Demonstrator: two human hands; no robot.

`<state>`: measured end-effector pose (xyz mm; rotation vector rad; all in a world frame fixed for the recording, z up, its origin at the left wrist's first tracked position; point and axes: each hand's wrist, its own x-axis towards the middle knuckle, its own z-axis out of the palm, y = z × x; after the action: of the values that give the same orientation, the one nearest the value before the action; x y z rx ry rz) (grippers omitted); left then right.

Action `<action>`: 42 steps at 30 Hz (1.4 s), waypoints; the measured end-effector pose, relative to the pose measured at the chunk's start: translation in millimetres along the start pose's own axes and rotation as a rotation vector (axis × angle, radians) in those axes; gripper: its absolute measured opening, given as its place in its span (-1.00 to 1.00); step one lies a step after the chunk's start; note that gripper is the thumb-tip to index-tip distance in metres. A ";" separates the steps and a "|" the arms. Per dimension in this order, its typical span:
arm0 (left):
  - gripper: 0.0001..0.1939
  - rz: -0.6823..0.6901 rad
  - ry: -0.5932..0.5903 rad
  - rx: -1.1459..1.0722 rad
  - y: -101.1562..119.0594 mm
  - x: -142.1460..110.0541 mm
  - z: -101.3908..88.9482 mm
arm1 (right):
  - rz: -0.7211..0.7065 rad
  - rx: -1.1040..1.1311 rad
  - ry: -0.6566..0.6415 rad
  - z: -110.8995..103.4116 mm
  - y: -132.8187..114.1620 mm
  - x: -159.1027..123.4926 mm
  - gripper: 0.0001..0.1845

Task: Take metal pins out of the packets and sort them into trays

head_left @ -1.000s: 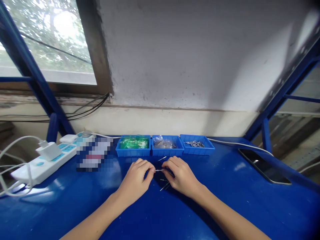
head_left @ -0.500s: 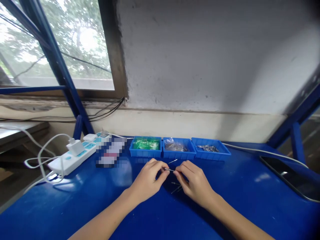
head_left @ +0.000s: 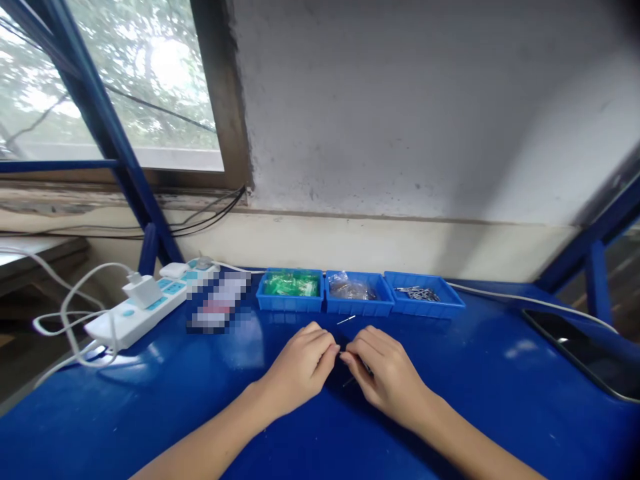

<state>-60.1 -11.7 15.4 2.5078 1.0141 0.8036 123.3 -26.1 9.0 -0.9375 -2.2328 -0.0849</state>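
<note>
My left hand (head_left: 303, 363) is closed in a pinch, thumb against fingers, just left of the middle. Facing it, my right hand (head_left: 387, 367) is also pinched shut, its fingertips almost meeting the left ones. Between the fingertips only a bit of a thin metal pin (head_left: 341, 354) shows; the fingers cover the rest. Another slim metal pin (head_left: 346, 320) with a pale, thicker end lies on the blue table beyond my hands. Below my right hand, part of a further thin pin (head_left: 349, 382) shows, mostly hidden by the hand.
Three blue bins stand in a row: one with green plastic packets (head_left: 293, 283), one with a clear bag (head_left: 350, 287), one with loose metal pins (head_left: 417, 293). A white power strip (head_left: 150, 303) with cables and a blurred object (head_left: 217, 303) lie left; a dark phone (head_left: 580, 353) lies right.
My hands have drawn slightly closer together, and the pin between them is now mostly covered. The loose pins under my right hand are more hidden. The view has shifted slightly.
</note>
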 end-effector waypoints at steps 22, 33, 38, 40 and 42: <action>-0.82 -0.149 0.037 -0.096 -4.7 -0.3 -1.3 | 0.164 0.145 0.006 1.5 10.5 -5.9 -0.94; -0.90 -0.137 0.119 -0.129 -6.7 0.1 1.8 | 0.142 0.135 -0.003 -2.0 8.1 -1.7 -0.83; -0.70 -0.191 0.097 -0.123 -6.5 -2.2 6.5 | 0.070 0.051 -0.040 -4.8 4.3 2.7 -0.83; -0.70 -0.201 0.077 -0.129 -4.9 -2.9 8.3 | 0.015 -0.006 -0.058 -10.6 8.0 4.8 -0.79; -0.79 -0.195 0.051 -0.107 -2.4 -2.2 10.4 | 0.006 -0.079 -0.010 -20.5 21.0 5.6 -0.76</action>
<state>-56.4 -12.4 5.2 2.2685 1.1784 0.8420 146.2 -13.7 23.7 -0.9887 -2.2497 -0.1676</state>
